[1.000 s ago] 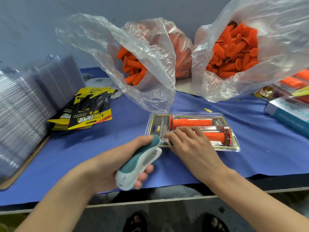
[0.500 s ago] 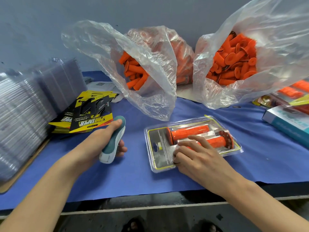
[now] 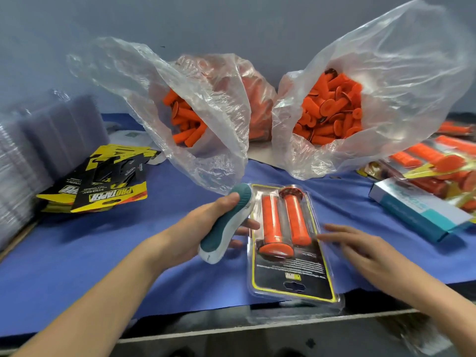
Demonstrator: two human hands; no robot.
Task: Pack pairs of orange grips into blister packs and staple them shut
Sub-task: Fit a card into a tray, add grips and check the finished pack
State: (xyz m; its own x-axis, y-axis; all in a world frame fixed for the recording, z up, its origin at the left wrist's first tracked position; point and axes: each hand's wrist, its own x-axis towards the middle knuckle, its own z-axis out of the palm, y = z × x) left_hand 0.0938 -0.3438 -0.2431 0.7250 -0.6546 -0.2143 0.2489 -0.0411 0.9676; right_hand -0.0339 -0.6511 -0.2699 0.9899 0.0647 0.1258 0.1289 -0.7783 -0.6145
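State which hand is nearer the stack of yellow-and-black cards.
Left. The left hand, gripping the stapler, is just right of the cards; the right hand lies farther right, beyond the blister pack.

The top yellow-and-black card [image 3: 103, 186] of the stack at the left is showing the brand PRO TAPER, upside down to the camera, with SYNERGY in small print just beside it. Print on the blister pack [image 3: 291, 274] insert and on the blue-and-white box [image 3: 417, 212] is appearing too blurred to read.
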